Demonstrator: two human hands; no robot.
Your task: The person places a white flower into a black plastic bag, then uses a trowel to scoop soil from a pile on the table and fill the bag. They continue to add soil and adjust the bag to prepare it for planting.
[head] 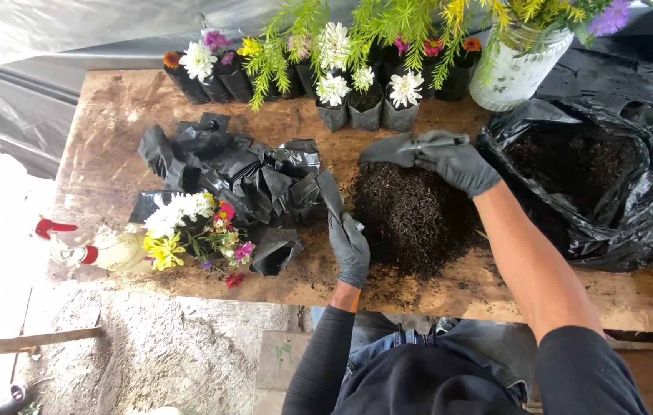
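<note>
Both my hands wear dark grey gloves. My left hand [351,247] grips one side of a small black plastic nursery bag [331,194] at the left edge of a heap of dark soil [417,219] on the wooden table [111,115]. My right hand [455,160] holds the other side of the black bag [388,149] above the far edge of the heap. A pile of empty black nursery bags [242,173] lies just left of my left hand.
A big black sack of soil [595,192] lies open at the right. Filled bags with white, yellow and pink flowers [334,84] line the table's far edge, beside a white pot [515,73]. Cut flowers [188,227] and a spray bottle [103,252] lie at the left.
</note>
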